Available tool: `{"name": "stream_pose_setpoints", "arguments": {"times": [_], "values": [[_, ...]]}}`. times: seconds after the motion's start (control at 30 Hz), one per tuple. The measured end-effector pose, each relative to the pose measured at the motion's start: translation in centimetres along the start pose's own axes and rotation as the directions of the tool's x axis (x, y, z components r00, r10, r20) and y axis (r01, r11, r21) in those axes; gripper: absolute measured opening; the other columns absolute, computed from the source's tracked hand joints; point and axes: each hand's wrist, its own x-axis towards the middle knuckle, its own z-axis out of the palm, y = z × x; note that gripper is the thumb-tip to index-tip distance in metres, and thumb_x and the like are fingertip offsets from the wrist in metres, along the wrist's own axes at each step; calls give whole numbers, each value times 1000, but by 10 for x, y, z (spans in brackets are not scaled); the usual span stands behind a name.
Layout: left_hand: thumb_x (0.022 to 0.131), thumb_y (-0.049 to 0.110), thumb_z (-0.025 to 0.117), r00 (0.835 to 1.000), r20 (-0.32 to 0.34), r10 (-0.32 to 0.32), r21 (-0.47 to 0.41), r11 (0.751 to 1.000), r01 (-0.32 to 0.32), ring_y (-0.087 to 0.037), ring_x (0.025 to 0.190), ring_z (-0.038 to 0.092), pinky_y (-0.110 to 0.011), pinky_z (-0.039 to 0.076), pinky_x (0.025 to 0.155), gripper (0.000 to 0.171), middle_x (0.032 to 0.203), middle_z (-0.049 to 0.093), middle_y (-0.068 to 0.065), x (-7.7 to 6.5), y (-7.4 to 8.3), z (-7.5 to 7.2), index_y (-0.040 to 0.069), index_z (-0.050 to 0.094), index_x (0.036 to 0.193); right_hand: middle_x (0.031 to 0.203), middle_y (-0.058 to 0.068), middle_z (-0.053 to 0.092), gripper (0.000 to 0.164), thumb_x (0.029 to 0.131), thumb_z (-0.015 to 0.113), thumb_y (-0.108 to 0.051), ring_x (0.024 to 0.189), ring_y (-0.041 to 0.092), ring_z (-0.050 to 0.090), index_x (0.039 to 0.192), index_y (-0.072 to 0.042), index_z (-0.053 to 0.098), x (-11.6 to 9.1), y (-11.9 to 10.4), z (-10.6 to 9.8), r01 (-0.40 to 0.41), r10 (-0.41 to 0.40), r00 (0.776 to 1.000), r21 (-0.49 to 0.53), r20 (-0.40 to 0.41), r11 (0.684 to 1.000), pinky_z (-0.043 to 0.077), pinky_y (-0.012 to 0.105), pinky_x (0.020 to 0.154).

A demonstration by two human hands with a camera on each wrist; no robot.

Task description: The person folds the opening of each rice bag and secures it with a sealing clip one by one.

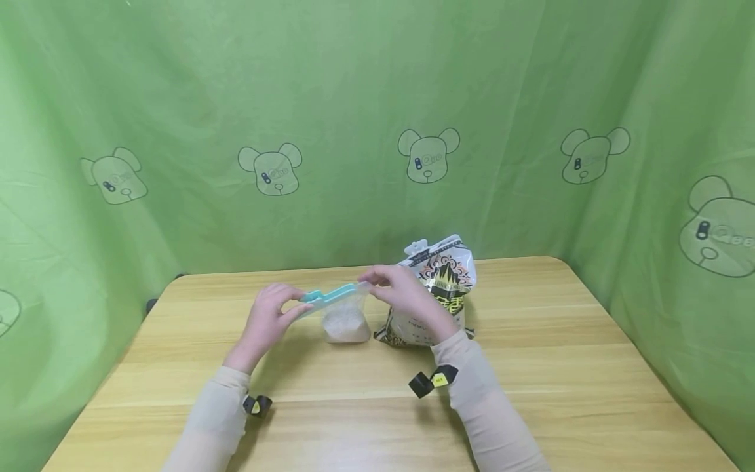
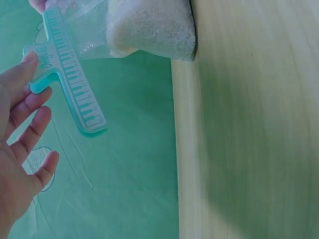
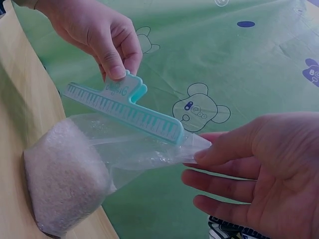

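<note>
A clear plastic bag of rice (image 1: 345, 322) stands on the table, its top drawn up and to the right. My left hand (image 1: 271, 319) pinches the handle of a turquoise bag clip (image 2: 75, 74) printed with piano keys. In the right wrist view the clip (image 3: 124, 107) lies across the upper part of the bag (image 3: 70, 174); whether its jaws grip the plastic I cannot tell. With thumb and forefinger, my right hand (image 1: 404, 295) pinches the bag's top corner, just past the clip's end. The other fingers of both hands extend loosely.
Behind my right forearm stands a large printed package (image 1: 439, 275), partly hidden by that arm. The wooden table (image 1: 560, 367) reaches back to a green curtain (image 1: 354, 85) with bear drawings, which hangs behind it and on both sides.
</note>
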Motion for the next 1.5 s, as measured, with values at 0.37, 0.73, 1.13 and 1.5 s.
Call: {"name": "stream_pose_setpoints", "arguments": {"times": [0.37, 0.73, 1.13, 1.5], "values": [[77, 18, 80, 998, -28, 48, -2, 999, -48, -23, 90, 64, -50, 47, 92, 19, 90, 74, -5, 0, 2, 3, 9, 73, 92, 111, 7, 72, 21, 92, 62, -9, 109, 26, 66, 113, -12, 68, 0, 1, 2, 46, -47, 999, -38, -26, 998, 52, 45, 99], [76, 17, 80, 995, -53, 86, -3, 996, -86, -25, 89, 65, -53, 46, 94, 19, 89, 74, -6, -1, 3, 5, 9, 73, 91, 99, 7, 74, 12, 90, 66, -9, 100, 24, 68, 101, -11, 67, 1, 0, 5, 58, -61, 995, -49, -79, 997, 53, 44, 97], [77, 18, 80, 989, -74, 127, 12, 992, -127, -22, 87, 65, -48, 47, 92, 18, 88, 74, -5, -1, 3, 7, 9, 72, 91, 100, 8, 73, 11, 90, 65, -7, 100, 24, 68, 100, -10, 67, 2, 0, 6, 43, -49, 994, -56, -98, 997, 55, 43, 95], [76, 18, 80, 985, -95, 142, 35, 990, -139, -22, 87, 66, -46, 47, 88, 19, 88, 74, -5, -1, 6, 8, 9, 72, 90, 105, 9, 73, 14, 91, 64, -8, 102, 24, 68, 104, -9, 68, -1, -2, 4, 55, -62, 995, -92, -74, 994, 54, 43, 96]]}}
